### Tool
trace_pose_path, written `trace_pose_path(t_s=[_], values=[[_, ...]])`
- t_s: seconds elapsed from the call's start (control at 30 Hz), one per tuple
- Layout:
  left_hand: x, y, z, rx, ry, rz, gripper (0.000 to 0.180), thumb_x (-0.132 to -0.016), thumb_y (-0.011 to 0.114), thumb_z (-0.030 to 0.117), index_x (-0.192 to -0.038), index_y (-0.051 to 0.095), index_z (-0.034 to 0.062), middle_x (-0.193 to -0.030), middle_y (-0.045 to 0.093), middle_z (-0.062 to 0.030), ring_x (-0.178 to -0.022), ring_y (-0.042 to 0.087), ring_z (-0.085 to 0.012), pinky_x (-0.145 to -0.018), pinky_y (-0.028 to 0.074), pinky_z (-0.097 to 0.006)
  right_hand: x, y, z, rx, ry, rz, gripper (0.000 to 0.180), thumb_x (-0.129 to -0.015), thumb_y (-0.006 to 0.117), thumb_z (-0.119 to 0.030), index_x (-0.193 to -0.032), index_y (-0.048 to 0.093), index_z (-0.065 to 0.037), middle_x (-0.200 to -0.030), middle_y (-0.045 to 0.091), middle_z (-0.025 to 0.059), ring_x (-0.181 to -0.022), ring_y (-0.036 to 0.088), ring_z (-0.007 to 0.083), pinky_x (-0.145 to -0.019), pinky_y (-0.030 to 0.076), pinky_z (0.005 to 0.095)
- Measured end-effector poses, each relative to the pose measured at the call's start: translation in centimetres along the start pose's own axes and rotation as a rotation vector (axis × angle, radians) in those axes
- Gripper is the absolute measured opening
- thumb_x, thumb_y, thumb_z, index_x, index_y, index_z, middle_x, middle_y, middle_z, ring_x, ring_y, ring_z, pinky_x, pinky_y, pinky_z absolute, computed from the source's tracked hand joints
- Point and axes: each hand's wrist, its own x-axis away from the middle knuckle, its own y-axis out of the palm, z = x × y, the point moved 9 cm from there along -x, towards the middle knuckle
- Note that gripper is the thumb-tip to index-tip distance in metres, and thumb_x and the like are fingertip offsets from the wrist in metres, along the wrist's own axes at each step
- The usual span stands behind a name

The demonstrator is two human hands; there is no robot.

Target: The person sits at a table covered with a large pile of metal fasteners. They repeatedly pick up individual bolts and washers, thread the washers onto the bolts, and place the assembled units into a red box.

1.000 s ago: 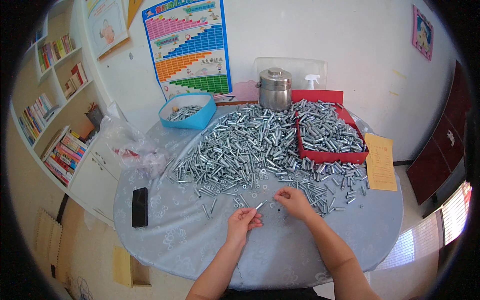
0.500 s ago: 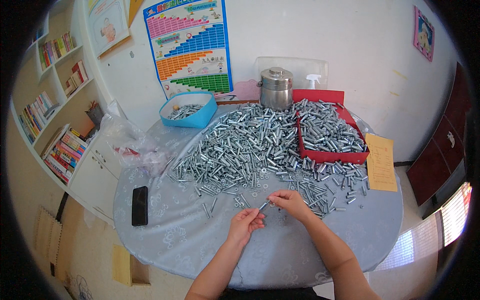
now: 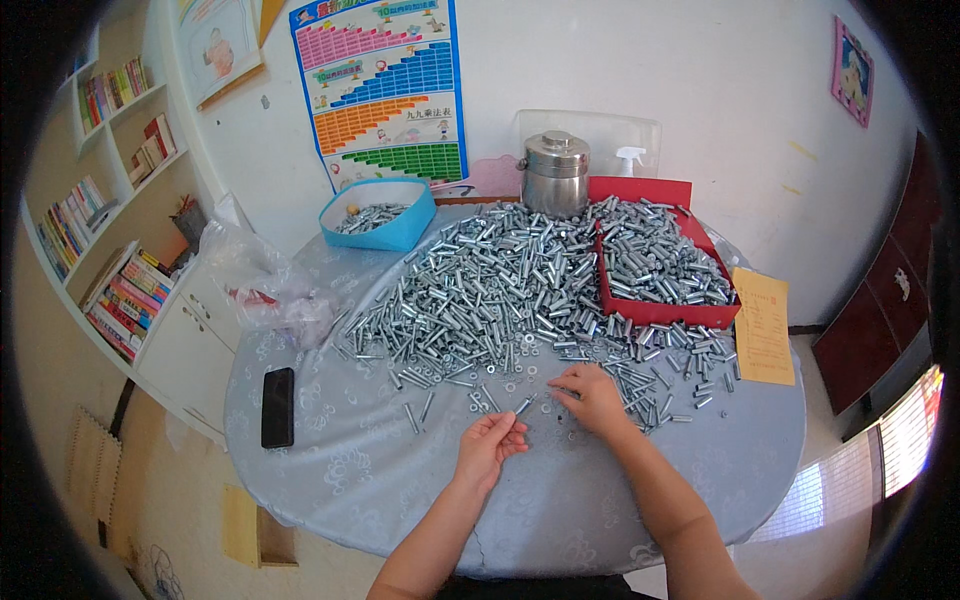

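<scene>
My left hand [image 3: 491, 448] is closed, pinching a slim silver metal bolt [image 3: 524, 405] between thumb and fingers; the bolt points up and to the right. To its right, my right hand [image 3: 592, 398] hovers low over the table beside a few loose washers [image 3: 546, 408]. Its thumb and fingertips look slightly apart, with nothing visible between them. Beyond both hands spreads a large heap of silver bolts and metal sleeves [image 3: 470, 290]. Several washers [image 3: 510, 386] lie along the heap's near edge.
A red box [image 3: 668, 316] full of metal sleeves stands at the right, a yellow paper [image 3: 763, 325] beside it. At the back are a steel canister [image 3: 555, 180] and a blue bin [image 3: 385, 238]. A black phone [image 3: 278, 408] and a plastic bag [image 3: 255, 275] lie left on the grey tablecloth [image 3: 360, 500].
My right hand has come away from the bolt, shifting slightly right and toward the heap. The left hand keeps hold of the bolt in nearly the same place.
</scene>
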Motion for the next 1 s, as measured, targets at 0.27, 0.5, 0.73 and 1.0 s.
trace_pose_path(t_s=[0.27,0.5,0.73,1.0], values=[[-0.1,0.0,-0.3,-0.023,-0.004,0.008,0.014,-0.084,0.056,0.013,-0.090,0.054,0.0005,-0.080,0.061,-0.0113,-0.061,0.059,-0.0131,-0.057,0.053,-0.027,0.1,1.2,-0.5,0.057,-0.075,-0.039,0.010,-0.068,0.065,-0.015,-0.076,0.066,-0.010,-0.074,0.059,0.0053,-0.073,0.055,0.0244,-0.067,0.043,0.0347],[-0.2,-0.4,-0.5,-0.037,-0.007,0.012,0.013,-0.085,0.055,0.013,-0.090,0.054,0.0003,-0.080,0.061,-0.0114,-0.061,0.058,-0.0133,-0.058,0.053,-0.028,0.5,0.6,0.9,-0.239,0.343,0.025,0.014,-0.075,0.064,-0.014,-0.084,0.063,-0.003,-0.076,0.062,0.0062,-0.067,0.056,0.0161,-0.064,0.044,0.0270],[-0.2,-0.5,-0.4,-0.012,-0.017,0.027,0.014,-0.084,0.056,0.013,-0.089,0.054,0.0004,-0.080,0.061,-0.0115,-0.061,0.058,-0.0132,-0.058,0.053,-0.028,0.8,3.2,0.4,-0.712,0.380,-0.085,0.017,-0.081,0.061,-0.015,-0.090,0.061,-0.001,-0.080,0.062,0.0028,-0.073,0.055,0.0087,-0.068,0.044,0.0228],[-0.1,-0.7,-0.4,0.020,-0.017,0.042,0.015,-0.084,0.056,0.014,-0.090,0.054,-0.0006,-0.080,0.061,-0.0115,-0.061,0.058,-0.0129,-0.058,0.053,-0.028,1.0,3.9,0.1,-0.949,0.428,-0.073,0.014,-0.080,0.061,-0.006,-0.092,0.060,0.000,-0.087,0.062,0.0041,-0.080,0.056,0.0101,-0.072,0.044,0.0224]])
